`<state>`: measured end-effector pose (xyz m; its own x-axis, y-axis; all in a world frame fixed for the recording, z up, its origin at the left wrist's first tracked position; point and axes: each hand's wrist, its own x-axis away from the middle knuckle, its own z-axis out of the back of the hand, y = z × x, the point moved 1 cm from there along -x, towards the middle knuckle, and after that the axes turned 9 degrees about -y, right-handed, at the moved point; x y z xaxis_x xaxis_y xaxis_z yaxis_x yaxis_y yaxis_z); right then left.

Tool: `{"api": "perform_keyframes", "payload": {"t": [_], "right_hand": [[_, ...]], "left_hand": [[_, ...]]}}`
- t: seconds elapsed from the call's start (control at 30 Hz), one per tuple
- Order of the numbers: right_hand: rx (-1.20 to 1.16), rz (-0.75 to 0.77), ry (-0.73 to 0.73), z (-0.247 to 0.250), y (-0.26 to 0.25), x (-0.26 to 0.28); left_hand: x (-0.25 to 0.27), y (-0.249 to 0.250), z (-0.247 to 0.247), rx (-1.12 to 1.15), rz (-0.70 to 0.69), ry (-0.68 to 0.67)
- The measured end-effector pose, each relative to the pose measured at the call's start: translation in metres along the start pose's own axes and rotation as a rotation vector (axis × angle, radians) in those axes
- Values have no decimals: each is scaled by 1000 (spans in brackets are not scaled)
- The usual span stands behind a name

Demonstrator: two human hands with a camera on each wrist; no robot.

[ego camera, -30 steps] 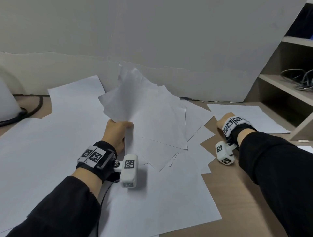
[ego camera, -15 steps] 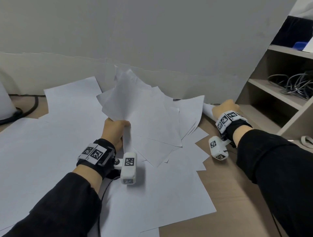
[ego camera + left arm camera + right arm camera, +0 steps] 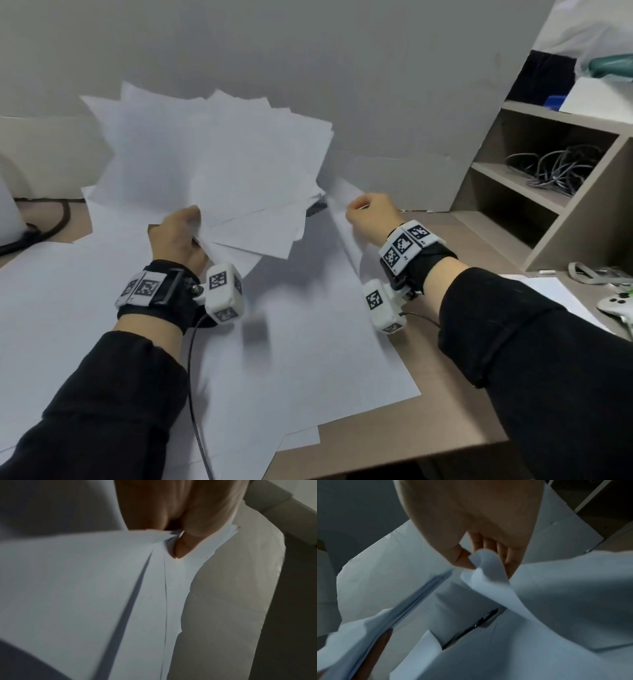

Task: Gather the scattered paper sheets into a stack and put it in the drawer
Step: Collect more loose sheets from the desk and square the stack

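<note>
My left hand [image 3: 180, 233] grips a fanned bundle of white paper sheets [image 3: 212, 161] by its lower corner and holds it raised above the desk. In the left wrist view the thumb [image 3: 185, 545] presses on the bundle's top sheet [image 3: 85, 595]. My right hand [image 3: 371, 216] pinches the corner of a single sheet [image 3: 342, 219], lifted on edge just right of the bundle. The right wrist view shows that curled corner [image 3: 488, 569] between thumb and fingers. More large sheets [image 3: 291, 342] lie flat on the desk under both hands. No drawer is in view.
A wooden shelf unit [image 3: 548, 192] with tangled cables [image 3: 555, 171] stands at the right. A white controller [image 3: 616, 305] and another sheet [image 3: 555, 294] lie at the desk's right edge. A black cable [image 3: 44, 229] runs at the far left. A grey wall backs the desk.
My left hand has lifted the bundle higher off the desk. My right hand took a sheet at the right by its corner and brought it left and up toward the bundle.
</note>
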<state>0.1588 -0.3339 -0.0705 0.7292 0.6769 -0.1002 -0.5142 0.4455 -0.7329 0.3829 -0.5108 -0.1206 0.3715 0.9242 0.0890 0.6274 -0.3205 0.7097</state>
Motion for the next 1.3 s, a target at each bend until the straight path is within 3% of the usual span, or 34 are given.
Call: {"api": "perform_keyframes", "payload": {"t": [0.17, 0.27, 0.33, 0.4, 0.47, 0.57, 0.63, 0.73, 0.83, 1.1, 1.23, 1.3], "right_hand": [[83, 103, -338, -47, -3, 14], [-54, 3, -580, -66, -4, 20], [-172, -69, -655, -67, -5, 23], [-213, -107, -566, -57, 0, 20], [-193, -161, -389, -38, 12, 7], [9, -324, -116, -5, 38, -10], [144, -431, -61, 15, 51, -7], [165, -508, -105, 29, 67, -14], [55, -474, -137, 28, 65, -25], [222, -483, -184, 23, 61, -36], [38, -466, -196, 14, 70, -39], [225, -452, -181, 12, 73, -36]], "left_hand": [[9, -2, -4, -35, 74, 0], [7, -8, -3, -21, 97, 23], [7, -12, -4, -18, 121, 18], [6, -16, -5, -31, 126, 7], [7, -19, -5, -43, 130, 3], [3, -26, -3, -55, 146, -8], [2, -30, -5, -84, 142, -11], [0, -41, -7, -155, 134, -18], [1, -49, -6, -232, 129, -64], [-1, -52, -1, -326, 102, -109], [-5, -55, 1, -362, 91, -91], [-8, -56, 2, -378, 90, -98]]}}
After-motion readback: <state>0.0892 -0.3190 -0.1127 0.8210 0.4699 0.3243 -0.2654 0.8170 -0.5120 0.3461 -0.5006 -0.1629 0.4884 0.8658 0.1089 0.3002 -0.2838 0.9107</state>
